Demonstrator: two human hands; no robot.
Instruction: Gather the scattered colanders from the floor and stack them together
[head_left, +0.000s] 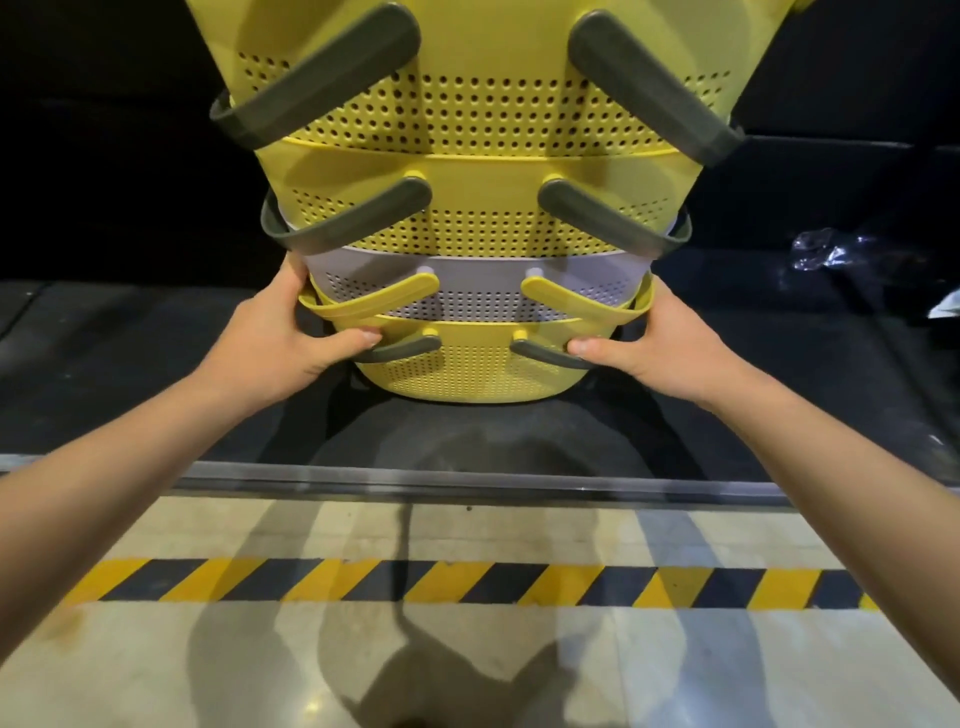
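I grip the stack of colanders (475, 223), light, stiff, top-heavy plastic, with my left hand (283, 343) at 9 o'clock and right hand (657, 345) at 3 o'clock of its bottom rim.

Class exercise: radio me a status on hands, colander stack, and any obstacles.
Left hand and right hand both gripping the bottom colander. Stack nested, one white colander among yellow. Crumpled plastic off right, not in the way.

Nested colanders (478, 171) stand on the mat (156, 374) — crumpled wrapper (826, 248) (right) behind, striped line (467, 581) nearer.
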